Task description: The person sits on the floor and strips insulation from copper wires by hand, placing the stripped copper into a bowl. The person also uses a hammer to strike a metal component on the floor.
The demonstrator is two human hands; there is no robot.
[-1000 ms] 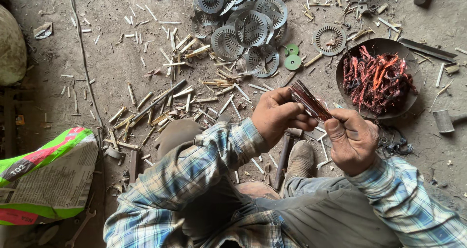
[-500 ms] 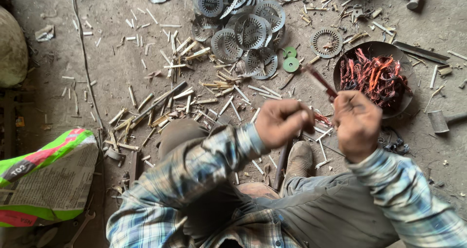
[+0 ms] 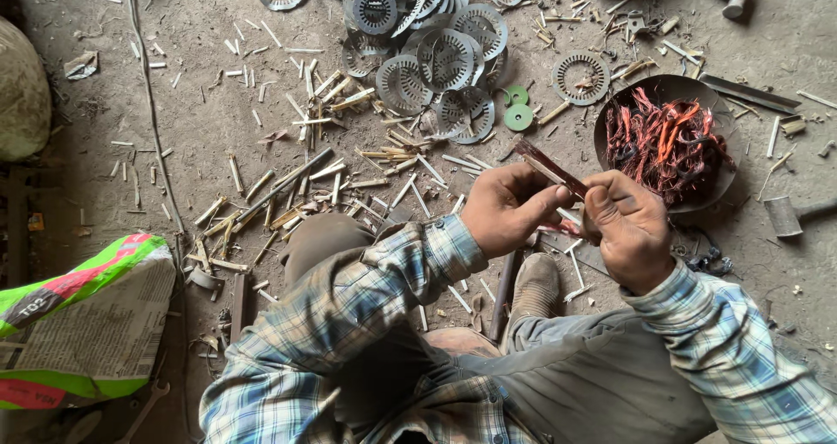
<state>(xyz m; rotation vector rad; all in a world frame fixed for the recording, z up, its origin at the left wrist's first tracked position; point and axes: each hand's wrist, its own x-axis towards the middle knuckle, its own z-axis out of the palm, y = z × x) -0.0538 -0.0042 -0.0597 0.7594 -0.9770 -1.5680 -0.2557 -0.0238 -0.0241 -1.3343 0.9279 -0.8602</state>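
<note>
A thin reddish strip [image 3: 547, 167] is gripped between both hands above the floor [image 3: 218, 122], the left hand [image 3: 506, 209] closed around its near part and the right hand [image 3: 629, 226] pinched shut on its near end, seemingly to steady it. A pan [image 3: 610, 117] of copper wire [image 3: 663, 143] is kept just right, within reach, and slotted metal discs [image 3: 436, 56] are strewn farther off.

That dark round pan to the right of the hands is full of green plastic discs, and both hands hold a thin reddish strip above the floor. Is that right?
Not quite. The head view shows the dark round pan holding a tangle of reddish-orange copper wire, not green discs. Two green discs lie on the floor beside the pan. The rest holds: the left hand and right hand both grip the thin reddish strip.
</note>
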